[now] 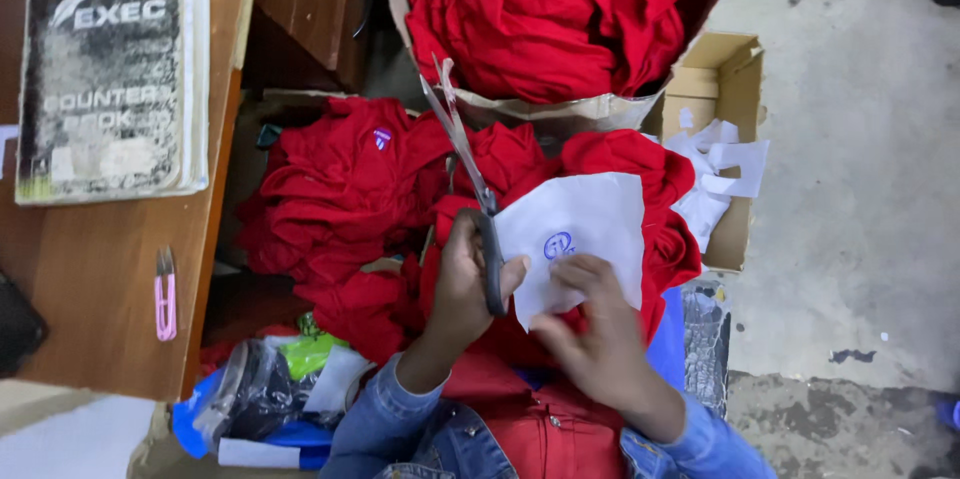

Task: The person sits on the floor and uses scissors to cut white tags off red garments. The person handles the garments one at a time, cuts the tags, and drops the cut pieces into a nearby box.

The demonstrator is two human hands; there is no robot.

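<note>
From the head camera, the left hand has its grip closed round the scissors, blades pointing up. The right hand pinches a white fabric piece over red garments. One cardboard box holds red cloth; another box holds white scraps.

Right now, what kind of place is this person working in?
Probably a small clothing workshop. Heaps of red garments fill a cardboard box and the floor, the left hand works scissors on a white backing sheet, and a worn ledger book lies on the wooden desk.
</note>
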